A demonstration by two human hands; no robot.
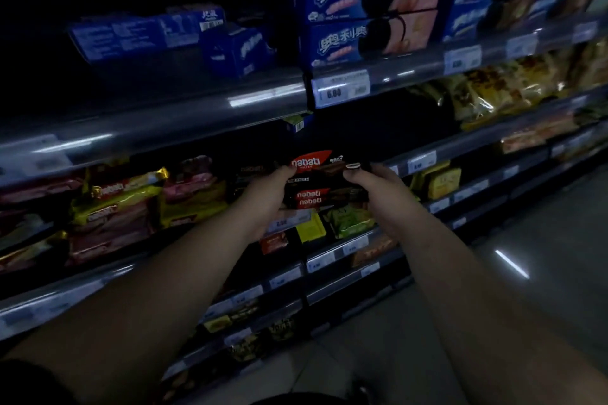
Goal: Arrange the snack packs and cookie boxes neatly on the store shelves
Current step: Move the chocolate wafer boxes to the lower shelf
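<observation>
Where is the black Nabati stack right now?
Head view, centre: the black Nabati stack is gripped between left hand and right hand, right of the yellow packs.

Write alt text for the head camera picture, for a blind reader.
A person's left hand and right hand grip a stack of black Nabati wafer packs by its ends before dim store shelves. Blue cookie boxes sit on the shelf above; yellow and pink snack packs lie to the left.

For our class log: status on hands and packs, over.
Left hand and right hand grip black Nabati wafer packs by the ends. Held before the shelves, not placed. Nothing blocking seen.
</observation>
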